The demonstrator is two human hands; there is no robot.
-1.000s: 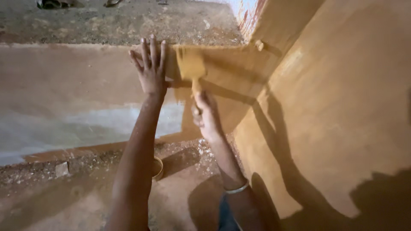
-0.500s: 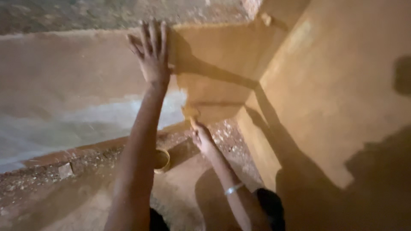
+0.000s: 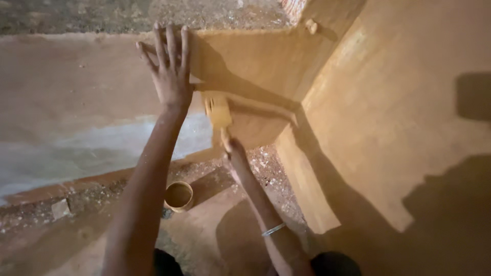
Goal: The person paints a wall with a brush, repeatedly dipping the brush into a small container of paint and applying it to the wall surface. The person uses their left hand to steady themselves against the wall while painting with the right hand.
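A small round pot (image 3: 179,196) of ochre paint stands on the gritty floor (image 3: 255,163) (strewn with pale specks), with what looks like a stone block (image 3: 61,208) lying well apart.

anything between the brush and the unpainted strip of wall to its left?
Nothing visible. The brush, held in the right hand, lies on the wall. The left hand is pressed flat on the wall above and left of it, clear of the pale strip lower left.
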